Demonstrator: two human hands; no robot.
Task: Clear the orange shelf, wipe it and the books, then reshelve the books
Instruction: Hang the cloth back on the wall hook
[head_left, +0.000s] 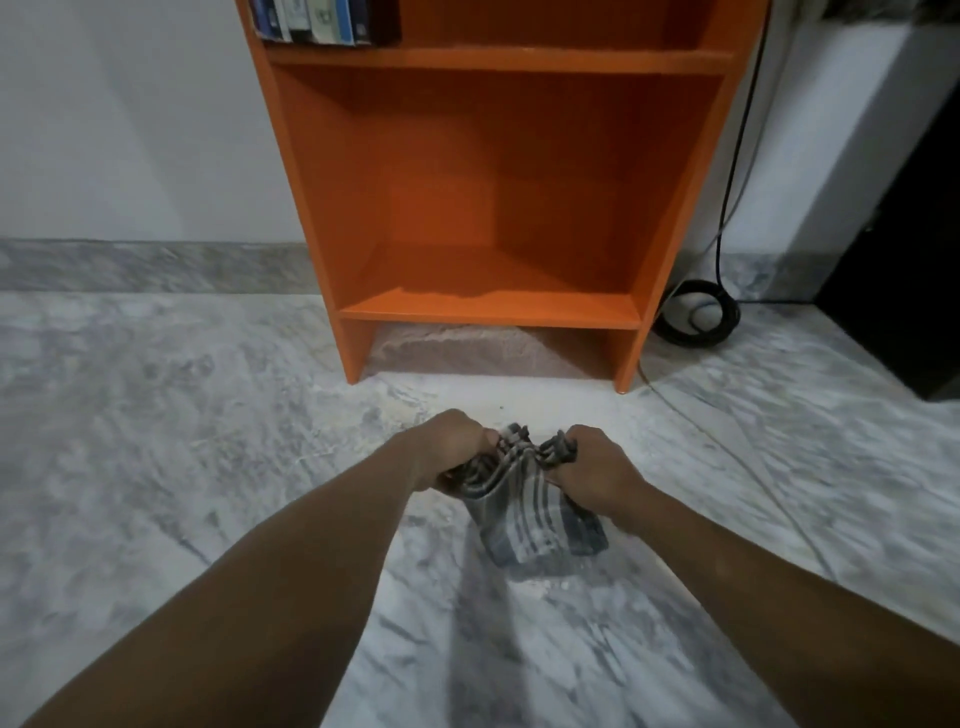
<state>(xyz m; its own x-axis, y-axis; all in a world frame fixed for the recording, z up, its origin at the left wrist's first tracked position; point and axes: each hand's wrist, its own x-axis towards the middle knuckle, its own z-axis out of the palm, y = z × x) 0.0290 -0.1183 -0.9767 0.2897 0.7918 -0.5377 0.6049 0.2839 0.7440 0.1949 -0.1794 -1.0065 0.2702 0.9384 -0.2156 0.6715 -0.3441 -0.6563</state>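
Both arms reach forward in front of the orange shelf; left hand and right hand each clutch the striped cloth (grey-blue, bunched), which hangs between them above the floor.

Plain white wall at back, matt, under soft, dim light. Grey-veined marble floor, faintly glossy. Matching marble skirting along foot of wall. Black cable hanging down right part of wall, ending in loose coil on floor. Dark cabinet at far right edge, standing on floor. White pier jutting forward above and beside it.
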